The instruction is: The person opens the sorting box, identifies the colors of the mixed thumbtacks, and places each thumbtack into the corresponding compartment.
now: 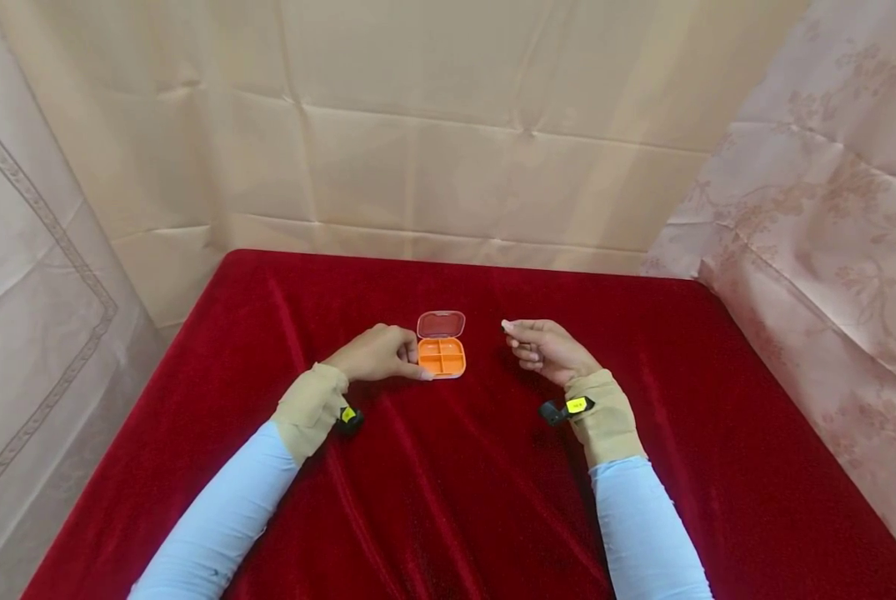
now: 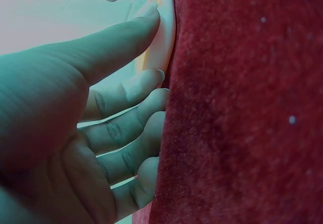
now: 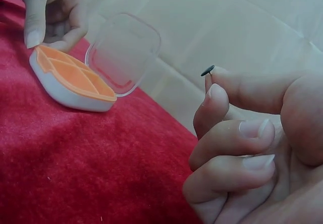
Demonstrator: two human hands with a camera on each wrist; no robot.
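Note:
A small pill box (image 1: 453, 364) lies on the red cloth with its clear lid (image 3: 123, 52) raised at the back. Its orange tray (image 3: 70, 72) is split into several compartments in a white base, and I see nothing in them. My left hand (image 1: 376, 354) grips the left end of the box, thumb at the near corner and index finger on the side. To the right of the box, my right hand (image 1: 556, 350) pinches a thumbtack (image 3: 207, 70) between thumb and index finger. The tack's flat dark head points away from the fingertips; the other fingers are curled.
Red velvet cloth (image 1: 448, 500) with soft folds covers the table. A beige curtain (image 1: 432, 167) hangs behind the far edge, and patterned drapes (image 1: 815, 192) stand at the right. Tiny pale specks dot the cloth in the left wrist view.

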